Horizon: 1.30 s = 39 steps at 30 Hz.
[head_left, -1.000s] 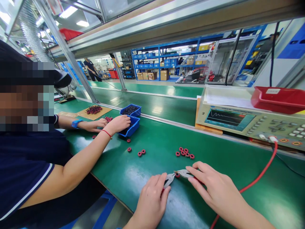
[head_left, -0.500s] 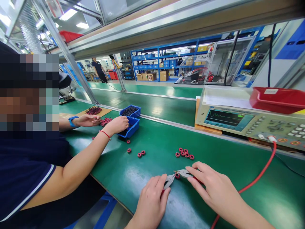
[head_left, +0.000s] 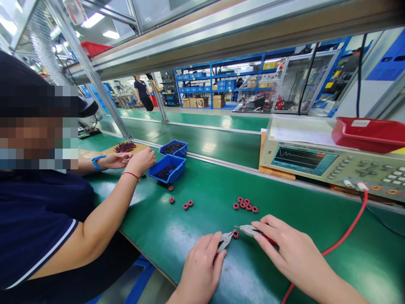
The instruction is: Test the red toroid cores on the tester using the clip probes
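Observation:
My left hand [head_left: 202, 264] is closed around a pair of pliers [head_left: 225, 241] with grey jaws and red handles. The jaw tips touch or nearly touch a small red-and-black wound ring [head_left: 236, 234] on the green bench. In my right hand [head_left: 284, 242] is a second pair of pliers [head_left: 249, 229], pointing left. Its tip, with a thin copper-coloured point, sits just above and right of that ring, apart from it. Beyond the pliers lies a cluster of several similar rings [head_left: 247, 205]. Most of both handles is hidden by my fingers.
A co-worker's hand [head_left: 142, 160] is at the left beside two blue bins [head_left: 171, 169] of dark parts. A few loose rings [head_left: 187, 204] lie mid-bench. A tester [head_left: 303, 158] with a red tray [head_left: 367, 133] stands at right; a red cable [head_left: 344, 232] crosses the bench.
My right-hand pliers have drawn back to the right from the ring. The tester's green OK has turned into a red mark. The co-worker's hand has moved left, out of the blue bin.

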Available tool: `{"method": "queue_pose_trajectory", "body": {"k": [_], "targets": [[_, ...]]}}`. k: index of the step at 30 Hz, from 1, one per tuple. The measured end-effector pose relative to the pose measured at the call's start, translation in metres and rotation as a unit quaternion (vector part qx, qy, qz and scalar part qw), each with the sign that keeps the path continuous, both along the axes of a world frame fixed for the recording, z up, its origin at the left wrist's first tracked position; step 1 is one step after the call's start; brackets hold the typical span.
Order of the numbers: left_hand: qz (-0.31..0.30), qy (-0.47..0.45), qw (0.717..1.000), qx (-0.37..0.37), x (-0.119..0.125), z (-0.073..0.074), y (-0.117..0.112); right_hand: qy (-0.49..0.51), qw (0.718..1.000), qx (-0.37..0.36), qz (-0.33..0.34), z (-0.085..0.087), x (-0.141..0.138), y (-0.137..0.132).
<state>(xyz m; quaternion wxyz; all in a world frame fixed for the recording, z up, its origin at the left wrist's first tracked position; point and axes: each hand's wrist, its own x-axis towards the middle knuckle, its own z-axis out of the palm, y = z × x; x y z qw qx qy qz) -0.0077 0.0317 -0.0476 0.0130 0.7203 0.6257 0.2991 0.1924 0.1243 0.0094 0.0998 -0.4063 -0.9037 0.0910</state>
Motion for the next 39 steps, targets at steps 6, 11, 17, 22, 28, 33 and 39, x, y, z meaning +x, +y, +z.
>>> {"method": "queue_pose_trajectory", "body": {"k": [6, 11, 17, 22, 28, 33, 39], "targets": [[0.005, 0.013, 1.0, 0.013, -0.001, -0.001, 0.0, -0.004, 1.0, -0.017, 0.001, 0.0, 0.0, 0.0], [0.0, 0.015, 1.0, 0.016, -0.002, -0.001, 0.0, -0.003, 1.0, -0.008, 0.0, -0.001, 0.001, -0.001], [0.004, 0.01, 1.0, 0.014, -0.001, 0.001, 0.001, 0.012, 1.0, 0.001, 0.0, 0.0, 0.001, -0.001], [0.003, 0.006, 1.0, 0.006, 0.0, 0.0, 0.0, 0.017, 1.0, 0.009, -0.002, -0.001, 0.002, 0.0], [0.006, -0.001, 1.0, 0.001, 0.0, 0.001, -0.001, 0.012, 1.0, -0.008, -0.003, 0.0, 0.005, 0.002], [0.011, -0.002, 1.0, -0.006, 0.002, 0.002, 0.0, 0.034, 0.997, -0.068, 0.015, 0.008, 0.012, 0.008], [0.01, -0.002, 1.0, 0.002, 0.002, -0.002, 0.0, 0.038, 0.995, -0.076, 0.044, 0.01, 0.018, 0.012]]}}
